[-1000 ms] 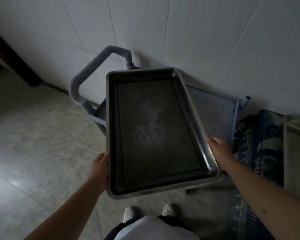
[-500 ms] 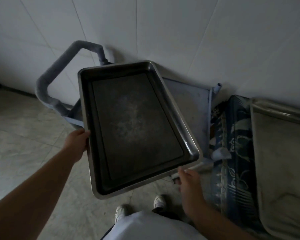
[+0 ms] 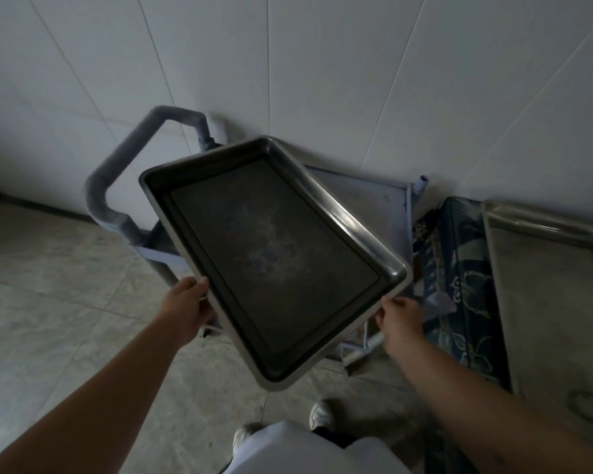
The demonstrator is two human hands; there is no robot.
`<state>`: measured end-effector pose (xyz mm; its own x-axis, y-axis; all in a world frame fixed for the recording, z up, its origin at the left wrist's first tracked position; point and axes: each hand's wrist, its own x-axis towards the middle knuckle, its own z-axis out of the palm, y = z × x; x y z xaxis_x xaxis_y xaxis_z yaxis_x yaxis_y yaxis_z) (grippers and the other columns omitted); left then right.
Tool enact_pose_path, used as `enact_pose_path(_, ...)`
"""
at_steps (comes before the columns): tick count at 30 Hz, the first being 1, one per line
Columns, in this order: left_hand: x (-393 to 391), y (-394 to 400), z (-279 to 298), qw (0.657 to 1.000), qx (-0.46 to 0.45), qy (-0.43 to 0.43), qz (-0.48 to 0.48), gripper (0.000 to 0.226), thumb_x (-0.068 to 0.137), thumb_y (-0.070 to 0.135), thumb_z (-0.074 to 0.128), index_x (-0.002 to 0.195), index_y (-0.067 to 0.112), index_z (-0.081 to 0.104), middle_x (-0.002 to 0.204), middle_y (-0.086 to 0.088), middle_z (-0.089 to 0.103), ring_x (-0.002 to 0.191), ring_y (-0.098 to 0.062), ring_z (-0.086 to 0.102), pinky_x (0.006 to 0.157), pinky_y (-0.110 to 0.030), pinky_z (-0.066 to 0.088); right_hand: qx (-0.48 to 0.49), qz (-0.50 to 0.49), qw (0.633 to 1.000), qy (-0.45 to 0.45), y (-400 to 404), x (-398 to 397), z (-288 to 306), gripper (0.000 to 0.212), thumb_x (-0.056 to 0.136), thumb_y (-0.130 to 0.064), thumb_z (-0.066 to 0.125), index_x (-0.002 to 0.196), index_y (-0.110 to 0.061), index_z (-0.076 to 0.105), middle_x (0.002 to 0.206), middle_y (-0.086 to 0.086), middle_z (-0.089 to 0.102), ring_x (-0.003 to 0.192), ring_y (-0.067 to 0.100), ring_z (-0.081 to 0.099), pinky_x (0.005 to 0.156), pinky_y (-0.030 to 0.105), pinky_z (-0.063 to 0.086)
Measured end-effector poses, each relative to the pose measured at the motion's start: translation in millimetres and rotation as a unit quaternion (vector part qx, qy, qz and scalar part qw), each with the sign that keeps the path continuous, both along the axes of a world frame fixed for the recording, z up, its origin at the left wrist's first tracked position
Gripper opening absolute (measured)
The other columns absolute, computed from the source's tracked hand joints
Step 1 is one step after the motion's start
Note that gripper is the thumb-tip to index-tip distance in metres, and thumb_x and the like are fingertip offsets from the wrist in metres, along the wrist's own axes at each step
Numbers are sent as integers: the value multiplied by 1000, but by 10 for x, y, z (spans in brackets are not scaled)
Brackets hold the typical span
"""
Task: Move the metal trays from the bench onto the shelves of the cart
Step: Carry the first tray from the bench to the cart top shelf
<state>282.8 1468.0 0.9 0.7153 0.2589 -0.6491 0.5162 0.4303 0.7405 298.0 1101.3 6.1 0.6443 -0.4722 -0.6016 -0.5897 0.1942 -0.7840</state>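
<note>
Overhead, a dull scuffed metal tray between both hands.

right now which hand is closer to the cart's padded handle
Left. The left hand grips the metal tray on its left edge, just below the padded handle. The right hand holds the tray's opposite edge, on the far side from the handle.

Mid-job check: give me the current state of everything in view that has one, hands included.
metal tray: empty, held in the air over the cart, turned at an angle to it
left hand: gripping the tray's left long edge
right hand: gripping the tray's near right corner
cart: against the wall, visible top shelf bare
second tray: lying at right, not yet moved
</note>
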Motion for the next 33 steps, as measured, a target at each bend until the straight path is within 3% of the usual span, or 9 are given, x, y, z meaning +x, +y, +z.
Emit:
enact_pose_path(4, -2, -451, 201, 999, -20, -13, 32, 15, 105, 11, 48, 98, 2, 58, 91, -17, 67, 78, -27, 70, 54, -31, 61, 108, -30, 993, 21, -240, 311, 64, 8, 98, -13, 55, 97, -8, 61, 90, 11, 65, 84, 24, 63, 69, 41, 54)
enact_pose_path(9, 7, -700, 179, 997, -51, -12, 55, 16, 104, 13, 50, 110, 0, 57, 97, -17, 67, 84, -27, 69, 58, -33, 63, -6, 137, 989, 60, 34, -235, 21, 11, 99, -30, 53, 103, -24, 61, 100, 6, 67, 89, 25, 67, 60, 35, 54)
enact_pose_path(12, 23, -772, 103, 997, -52, -14, 54, 14, 103, 14, 53, 105, 1, 58, 96, -18, 68, 81, -26, 70, 56, -31, 62, -20, 137, 990, 42, 63, -336, -12, 12, 99, -27, 52, 105, -25, 62, 100, 7, 68, 89, 25, 68, 67, 38, 58)
enact_pose_path(15, 73, -883, 39, 999, -40, 6, 27, 13, 102, 15, 55, 101, 3, 58, 99, -20, 69, 87, -28, 71, 60, -33, 60, -61, 136, 988, 45, -138, -43, 25, 13, 99, -24, 52, 104, -19, 63, 94, 9, 67, 82, 24, 66, 63, 35, 52)
enact_pose_path(18, 131, -1060, -31, 999, -44, 29, 1, 13, 100, 16, 60, 99, 3, 59, 95, -18, 68, 85, -27, 69, 61, -33, 58, -88, 128, 987, 46, -347, 307, -8, 15, 99, -20, 52, 104, -13, 64, 95, 12, 65, 86, 28, 63, 78, 44, 56)
enact_pose_path(21, 218, -1206, -73, 998, -44, 37, -2, 13, 99, 15, 61, 96, 3, 62, 90, -18, 67, 80, -25, 68, 55, -29, 58, -103, 135, 984, 59, -447, 570, -93, 17, 99, -19, 51, 109, -10, 62, 95, 10, 61, 84, 26, 59, 72, 38, 50)
enact_pose_path(23, 304, -1272, -77, 999, -31, 44, 3, 15, 99, 15, 61, 96, 0, 62, 89, -20, 67, 80, -26, 68, 53, -27, 58, -103, 127, 984, 68, -464, 714, -145, 17, 99, -17, 49, 112, -12, 58, 96, 10, 58, 85, 27, 57, 76, 41, 49)
enact_pose_path(29, 546, -1514, -89, 996, 1, 84, -11, 17, 100, 13, 60, 92, -3, 62, 89, -23, 72, 82, -28, 71, 65, -34, 58, -145, 119, 982, 37, -574, 1123, -151, 39, 96, -5, 48, 134, -9, 51, 121, 17, 61, 105, 35, 58, 90, 44, 52)
enact_pose_path(33, 679, -1697, -97, 995, -7, 88, -45, 13, 97, -2, 55, 87, -3, 64, 90, -22, 71, 81, -25, 70, 76, -32, 61, -175, 167, 970, 5, -744, 1353, -105, 36, 94, -6, 54, 129, -12, 55, 117, 11, 63, 97, 27, 59, 79, 36, 50)
